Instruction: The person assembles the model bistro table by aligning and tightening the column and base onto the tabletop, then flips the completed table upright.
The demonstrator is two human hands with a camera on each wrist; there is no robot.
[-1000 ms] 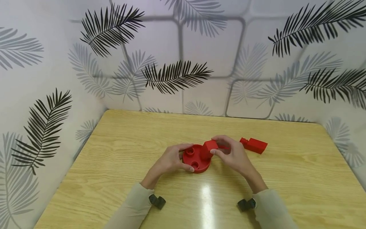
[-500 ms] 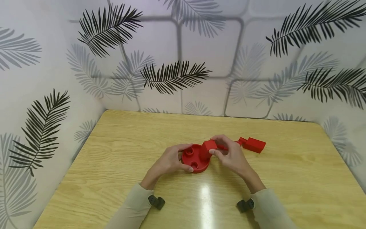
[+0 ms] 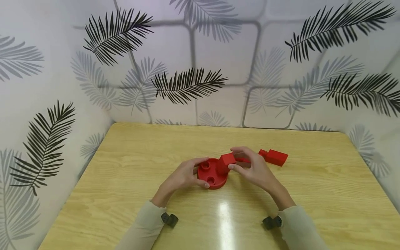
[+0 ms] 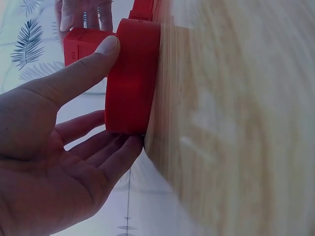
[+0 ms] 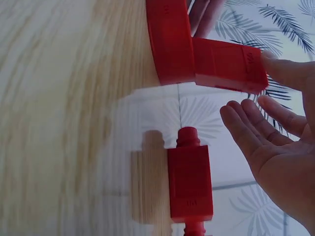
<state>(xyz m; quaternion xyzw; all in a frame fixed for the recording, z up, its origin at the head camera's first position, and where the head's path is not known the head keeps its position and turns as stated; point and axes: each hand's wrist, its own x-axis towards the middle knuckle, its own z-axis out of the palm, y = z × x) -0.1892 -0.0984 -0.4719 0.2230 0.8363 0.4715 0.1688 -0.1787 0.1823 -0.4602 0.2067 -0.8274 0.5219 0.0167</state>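
A round red plastic base (image 3: pixel 213 185) with raised ring sockets lies flat on the table in the head view. My left hand (image 3: pixel 184 174) grips its rim from the left; in the left wrist view the thumb (image 4: pixel 106 51) lies on one side and the fingers on the other. A red rectangular block (image 3: pixel 225 163) stands upright at the base's right side. My right hand (image 3: pixel 254 170) has its thumb against this block and the forefinger curled by its far corner. In the right wrist view the block (image 5: pixel 226 64) meets the base; other fingers (image 5: pixel 246 123) are apart from it.
Behind and right of my right hand lies another red block (image 3: pixel 275 158) with a ribbed knob at its end, partly hidden. A thin red rod-like piece (image 3: pixel 243 160) shows between my right fingers. The wooden table (image 3: pixel 125 166) meets a leaf-patterned wall (image 3: pixel 175 114) at the back.
Both hands and the red pieces keep nearly the same places against one another. The whole head view shifts slightly.
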